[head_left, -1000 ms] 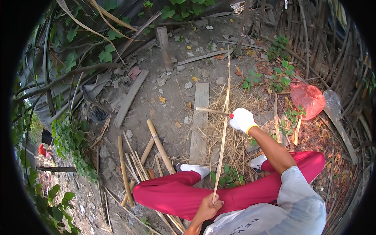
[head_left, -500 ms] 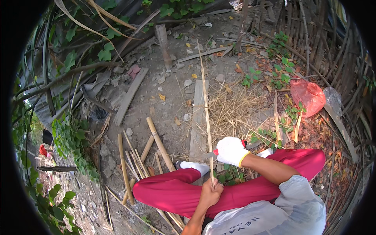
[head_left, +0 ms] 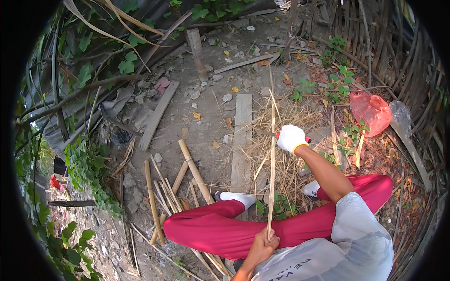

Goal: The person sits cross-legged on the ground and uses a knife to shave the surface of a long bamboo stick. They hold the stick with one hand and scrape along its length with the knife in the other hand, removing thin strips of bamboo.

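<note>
My left hand (head_left: 263, 247), bare, is closed around the near end of a long, thin bamboo strip (head_left: 272, 187), close to my lap. The strip points away from me over the ground. Farther out, my right hand (head_left: 291, 139), in a white glove with a yellow cuff, grips the red handle of a knife (head_left: 265, 134). Its blade points left and crosses the strip just beside the glove. A thin sliver (head_left: 274, 104) stands off the strip beyond the blade. How deep the edge sits in the bamboo I cannot tell.
Pale shavings (head_left: 295, 112) lie in a heap under the strip, beside a flat plank (head_left: 242, 122). Several bamboo pieces (head_left: 194, 171) rest left of my legs. A red plastic bag (head_left: 370, 112) lies at right, near a stick fence (head_left: 389, 51). A short post (head_left: 197, 54) stands far off.
My right hand has moved the knife away from me along the strip. The strip and my left hand have shifted right, and a sliver now sticks out beyond the blade.
</note>
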Tool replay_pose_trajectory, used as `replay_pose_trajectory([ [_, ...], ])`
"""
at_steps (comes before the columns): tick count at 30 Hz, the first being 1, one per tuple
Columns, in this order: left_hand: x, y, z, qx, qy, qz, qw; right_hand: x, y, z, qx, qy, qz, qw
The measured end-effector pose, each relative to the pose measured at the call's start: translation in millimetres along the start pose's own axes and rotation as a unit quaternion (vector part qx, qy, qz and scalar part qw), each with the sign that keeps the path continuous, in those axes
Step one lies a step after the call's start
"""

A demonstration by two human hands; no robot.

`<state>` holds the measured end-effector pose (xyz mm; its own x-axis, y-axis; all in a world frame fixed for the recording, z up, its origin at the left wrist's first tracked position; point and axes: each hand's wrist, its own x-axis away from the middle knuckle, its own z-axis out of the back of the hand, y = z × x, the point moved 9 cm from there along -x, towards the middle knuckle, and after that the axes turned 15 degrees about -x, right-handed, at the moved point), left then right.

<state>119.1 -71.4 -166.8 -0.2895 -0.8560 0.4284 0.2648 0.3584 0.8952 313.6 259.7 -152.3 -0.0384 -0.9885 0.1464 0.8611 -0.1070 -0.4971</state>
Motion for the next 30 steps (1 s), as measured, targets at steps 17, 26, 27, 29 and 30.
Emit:
replay_pose_trajectory([
  [17,40,-35,35,0.028,-0.077,0.033,0.996,-3,-8,6,-0.095,-0.028,0.049,0.994],
  [26,47,-35,57,-0.154,0.042,0.013,0.987,-1,-19,12,-0.061,-0.021,0.071,0.995],
  [27,46,-29,63,-0.229,0.083,0.015,0.97,-2,-17,16,-0.07,-0.021,0.065,0.995],
  [29,52,-12,71,-0.289,0.12,0.024,0.949,-1,-16,23,-0.075,-0.011,0.072,0.994],
  [30,56,-6,76,-0.319,0.138,0.03,0.937,1,-18,25,-0.071,-0.003,0.086,0.994],
])
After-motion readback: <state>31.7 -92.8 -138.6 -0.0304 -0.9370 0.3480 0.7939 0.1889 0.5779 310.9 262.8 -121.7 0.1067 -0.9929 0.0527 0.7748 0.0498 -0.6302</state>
